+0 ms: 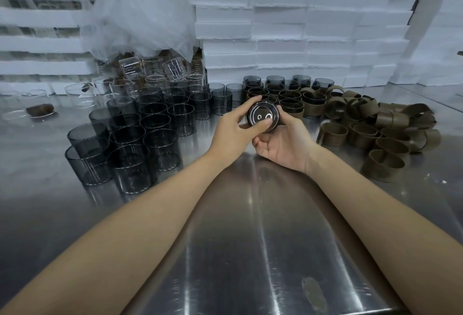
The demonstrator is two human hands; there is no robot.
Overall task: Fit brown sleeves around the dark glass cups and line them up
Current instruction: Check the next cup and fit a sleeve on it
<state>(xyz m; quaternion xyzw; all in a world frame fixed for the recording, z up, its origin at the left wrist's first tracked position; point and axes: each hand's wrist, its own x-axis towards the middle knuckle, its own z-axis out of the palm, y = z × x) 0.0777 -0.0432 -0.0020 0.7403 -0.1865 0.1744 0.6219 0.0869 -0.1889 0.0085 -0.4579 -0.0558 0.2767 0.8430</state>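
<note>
A dark glass cup is held on its side above the tabletop, its round base turned toward the camera. It is gripped by both hands at once. The left hand is wrapped over its top and left side, with the thumb laid across the lower part of the base. The right hand is cupped under it, palm up, with the fingers curled round its right side. A strip of brown is seen at the cup's lower right edge, under the fingers, but how far it reaches round the glass cannot be told.

Just behind the hands, sleeved cups are lined up in rows, mouths up. To the right of them a loose heap of brown sleeves is spread on the tabletop, some upright and some tipped. To the left of the hands, bare dark cups are packed close together, upright. Behind these, clear glass beakers are piled, partly covered by a crumpled plastic sheet. White foam blocks are stacked along the back.
</note>
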